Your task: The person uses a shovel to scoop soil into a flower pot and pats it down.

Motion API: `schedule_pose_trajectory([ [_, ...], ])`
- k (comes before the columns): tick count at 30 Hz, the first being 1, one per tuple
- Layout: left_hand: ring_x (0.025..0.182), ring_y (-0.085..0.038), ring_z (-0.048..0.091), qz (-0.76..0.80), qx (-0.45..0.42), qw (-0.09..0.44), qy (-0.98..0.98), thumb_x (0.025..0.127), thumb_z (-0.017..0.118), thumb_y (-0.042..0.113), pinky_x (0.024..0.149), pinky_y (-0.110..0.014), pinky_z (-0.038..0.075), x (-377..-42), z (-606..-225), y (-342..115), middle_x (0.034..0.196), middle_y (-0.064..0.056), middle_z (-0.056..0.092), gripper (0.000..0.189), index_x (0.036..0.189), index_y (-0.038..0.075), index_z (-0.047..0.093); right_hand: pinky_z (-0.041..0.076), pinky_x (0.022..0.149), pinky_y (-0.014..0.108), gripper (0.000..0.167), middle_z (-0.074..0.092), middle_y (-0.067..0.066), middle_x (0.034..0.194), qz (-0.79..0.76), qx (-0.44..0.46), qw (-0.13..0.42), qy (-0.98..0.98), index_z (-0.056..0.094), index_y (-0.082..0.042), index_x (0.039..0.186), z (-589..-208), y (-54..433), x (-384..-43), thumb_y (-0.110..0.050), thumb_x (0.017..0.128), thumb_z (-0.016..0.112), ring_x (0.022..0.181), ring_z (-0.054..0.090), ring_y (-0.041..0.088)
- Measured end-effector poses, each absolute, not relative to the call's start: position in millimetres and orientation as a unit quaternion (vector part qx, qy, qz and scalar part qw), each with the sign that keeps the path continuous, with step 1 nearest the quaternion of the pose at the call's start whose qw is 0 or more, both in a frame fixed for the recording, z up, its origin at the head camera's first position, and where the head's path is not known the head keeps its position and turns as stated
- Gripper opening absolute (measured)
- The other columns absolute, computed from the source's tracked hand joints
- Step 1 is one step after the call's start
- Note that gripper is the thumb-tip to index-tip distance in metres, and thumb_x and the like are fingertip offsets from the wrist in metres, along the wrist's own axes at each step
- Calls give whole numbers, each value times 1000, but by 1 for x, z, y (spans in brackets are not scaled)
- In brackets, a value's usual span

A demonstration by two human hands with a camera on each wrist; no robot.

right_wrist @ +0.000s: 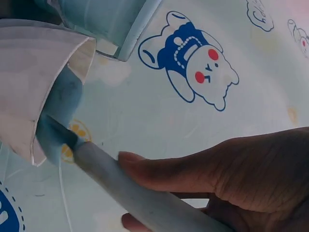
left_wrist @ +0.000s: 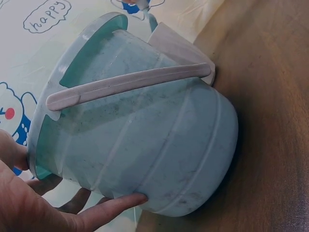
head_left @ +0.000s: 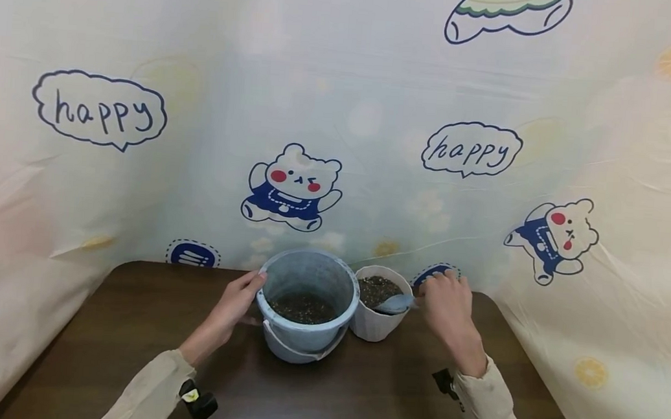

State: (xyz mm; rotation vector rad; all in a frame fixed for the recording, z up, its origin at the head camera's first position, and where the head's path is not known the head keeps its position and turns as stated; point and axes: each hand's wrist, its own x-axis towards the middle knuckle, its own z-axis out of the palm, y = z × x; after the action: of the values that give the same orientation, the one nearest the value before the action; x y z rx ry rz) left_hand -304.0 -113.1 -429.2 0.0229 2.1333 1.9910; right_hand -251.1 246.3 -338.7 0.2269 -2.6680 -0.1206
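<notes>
A light blue bucket [head_left: 303,337] with dark soil [head_left: 303,308] in its bottom stands upright on the table. My left hand [head_left: 229,307] holds it at the left, thumb at the rim and fingers along the outer wall. To its right is a white faceted pot [head_left: 371,325], filled high with soil [head_left: 375,291]. My right hand [head_left: 448,307] grips the pale handle of a small blue shovel [head_left: 396,303]. The shovel's blade [right_wrist: 60,118] lies inside the pot's mouth, partly hidden by the pot wall in the right wrist view.
The bucket's pale carrying handle [left_wrist: 130,83] hangs down its front. Underneath is a dark brown wooden table [head_left: 322,403]. Behind and at both sides hangs a printed cloth [head_left: 372,192], close to the table's far edge.
</notes>
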Motion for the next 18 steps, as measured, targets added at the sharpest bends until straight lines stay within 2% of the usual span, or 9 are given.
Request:
schedule_pose_trajectory([
  [5,151,-50,29,679,6,109,726,114,43,36,90,-62,62,-304,-429,-114,168,-28,23,63,165,3,27,30,56,33,34,50,6,58,-21,74,263,-962,66,-11,55,-344,249,-248,-13,80,90,60,39,22],
  [10,150,-51,32,681,8,105,725,114,42,34,89,-63,62,-305,-429,-112,168,-28,24,61,164,2,28,34,55,35,28,50,5,58,-4,71,262,-963,71,-10,59,-350,255,-247,-12,80,88,60,41,23],
  [14,150,-51,32,681,8,105,725,114,42,34,88,-63,63,-305,-431,-113,168,-28,23,62,165,2,27,30,56,34,18,52,8,61,5,69,280,-957,78,-4,70,-350,255,-246,-13,83,87,62,41,25],
  [18,151,-50,30,679,2,106,727,114,42,35,88,-62,63,-303,-432,-115,169,-27,22,62,165,3,27,30,56,36,15,57,13,68,27,83,347,-934,80,2,86,-350,249,-248,-11,83,87,65,44,31],
])
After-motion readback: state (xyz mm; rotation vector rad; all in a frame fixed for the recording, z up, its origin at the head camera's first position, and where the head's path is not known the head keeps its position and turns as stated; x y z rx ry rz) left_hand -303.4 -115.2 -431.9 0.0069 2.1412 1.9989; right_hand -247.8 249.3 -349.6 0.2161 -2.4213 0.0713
